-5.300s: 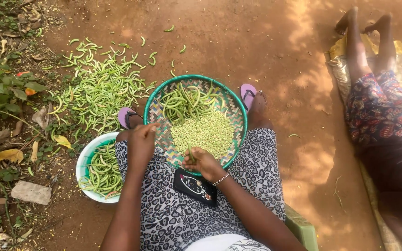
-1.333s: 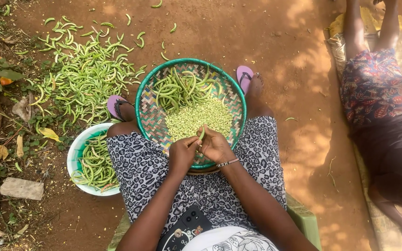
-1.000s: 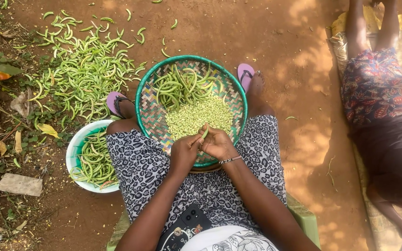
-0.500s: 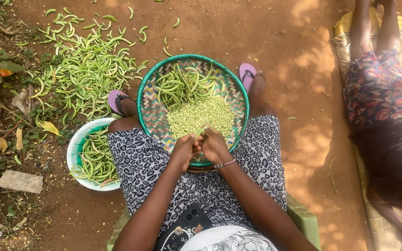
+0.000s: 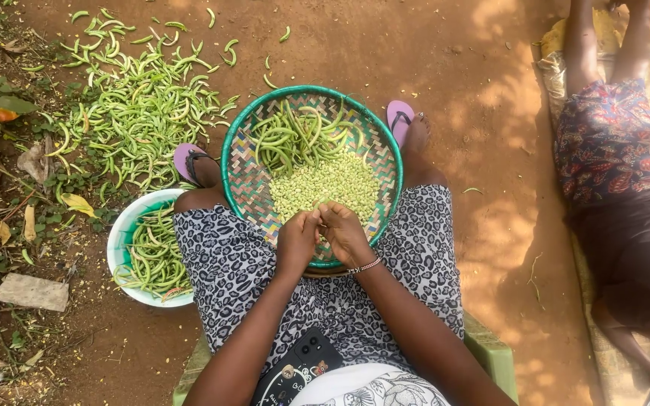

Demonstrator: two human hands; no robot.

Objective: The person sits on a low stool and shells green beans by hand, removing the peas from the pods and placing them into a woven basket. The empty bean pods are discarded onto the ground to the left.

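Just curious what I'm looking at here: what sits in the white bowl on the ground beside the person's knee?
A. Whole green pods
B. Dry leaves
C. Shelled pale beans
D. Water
A. The white bowl holds long green pods, whereas the shelled pale beans lie in the woven basket on the lap, where both hands meet.

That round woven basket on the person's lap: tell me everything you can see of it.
The basket is a shallow round tray, woven in a checked pattern of pale and greenish strips, with a bright green rim. It rests on the person's lap over the patterned skirt, tipped slightly toward the feet. Inside, whole green pods lie at the far side, and a heap of pale shelled beans fills the middle. Both hands, the left hand and the right hand, meet over its near edge.
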